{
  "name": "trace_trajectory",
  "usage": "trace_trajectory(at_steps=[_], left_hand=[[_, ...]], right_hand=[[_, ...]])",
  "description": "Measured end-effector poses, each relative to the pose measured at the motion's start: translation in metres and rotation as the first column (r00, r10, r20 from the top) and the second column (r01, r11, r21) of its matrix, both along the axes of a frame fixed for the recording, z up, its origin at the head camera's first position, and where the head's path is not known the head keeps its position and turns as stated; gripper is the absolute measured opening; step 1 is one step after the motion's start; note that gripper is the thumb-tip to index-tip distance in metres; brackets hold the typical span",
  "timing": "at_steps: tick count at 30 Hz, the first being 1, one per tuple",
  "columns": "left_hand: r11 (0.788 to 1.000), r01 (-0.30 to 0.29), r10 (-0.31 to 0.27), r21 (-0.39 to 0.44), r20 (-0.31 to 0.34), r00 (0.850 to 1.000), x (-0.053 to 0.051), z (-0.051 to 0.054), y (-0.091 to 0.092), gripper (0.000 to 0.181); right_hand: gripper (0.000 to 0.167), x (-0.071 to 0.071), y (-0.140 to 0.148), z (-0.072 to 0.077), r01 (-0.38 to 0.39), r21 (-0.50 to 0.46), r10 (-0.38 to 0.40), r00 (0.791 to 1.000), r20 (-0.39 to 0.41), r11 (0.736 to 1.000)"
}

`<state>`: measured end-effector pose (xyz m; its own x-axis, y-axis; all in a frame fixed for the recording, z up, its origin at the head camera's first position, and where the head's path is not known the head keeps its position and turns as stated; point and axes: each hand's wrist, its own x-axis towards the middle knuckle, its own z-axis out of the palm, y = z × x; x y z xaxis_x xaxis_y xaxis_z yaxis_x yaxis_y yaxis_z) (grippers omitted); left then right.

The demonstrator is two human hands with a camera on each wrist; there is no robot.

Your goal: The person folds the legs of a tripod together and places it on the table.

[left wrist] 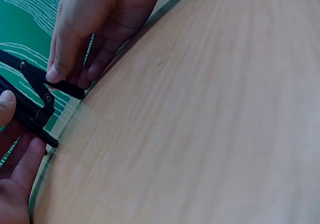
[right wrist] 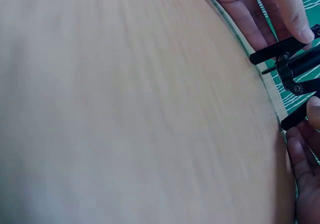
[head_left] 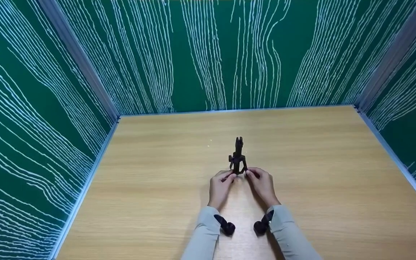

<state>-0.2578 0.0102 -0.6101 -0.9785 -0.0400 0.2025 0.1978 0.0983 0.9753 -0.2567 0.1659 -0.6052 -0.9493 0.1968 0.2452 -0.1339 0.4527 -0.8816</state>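
Thumb and fingers (left wrist: 29, 165) brought nearly together, the left hand (head_left: 221, 186) pinches one leg (right wrist: 274, 52) of a black, hinged-leg, tripod-like stand (head_left: 236, 159); the right hand (head_left: 264, 185) likewise pinches another leg (left wrist: 69, 87). The stand is just ahead of both hands, over a pale wood-grain table (head_left: 150, 180); whether it touches is unclear. Beyond rise green panels with wavy white lines (head_left: 193, 90).

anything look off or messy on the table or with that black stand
Only something minor: a few tiny pale specks show on the wooden tabletop, left of the black stand in the head view. They look like stray scraps on a plain surface, but are too small to identify. The stand shows no obvious damage.
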Motion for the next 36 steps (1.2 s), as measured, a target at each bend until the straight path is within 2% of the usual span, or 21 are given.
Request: trace_trajectory(at_steps=[9, 16, 28, 36], left_hand=[[1.0, -0.005, 0.006, -0.022, 0.029, 1.0, -0.006, 0.0, -0.003, 0.018], [0.999, -0.008, 0.008, -0.031, -0.008, 1.0, -0.006, -0.005, -0.005, 0.02], [1.0, -0.002, 0.002, -0.001, 0.017, 1.0, -0.004, -0.005, -0.005, 0.024], [1.0, -0.01, 0.011, -0.022, 0.031, 0.999, -0.005, -0.005, -0.004, 0.021]], right_hand=[[0.018, 0.005, -0.004, 0.001, 0.036, -0.027, -0.036, 0.999, 0.018, 0.999], [0.018, 0.008, -0.007, -0.004, 0.054, -0.063, -0.054, 0.999, -0.005, 0.997], [0.015, 0.008, -0.004, -0.008, 0.105, 0.026, -0.104, 0.993, -0.057, 0.994], [0.017, 0.009, -0.005, -0.008, 0.094, 0.02, -0.093, 0.995, -0.024, 0.995]])
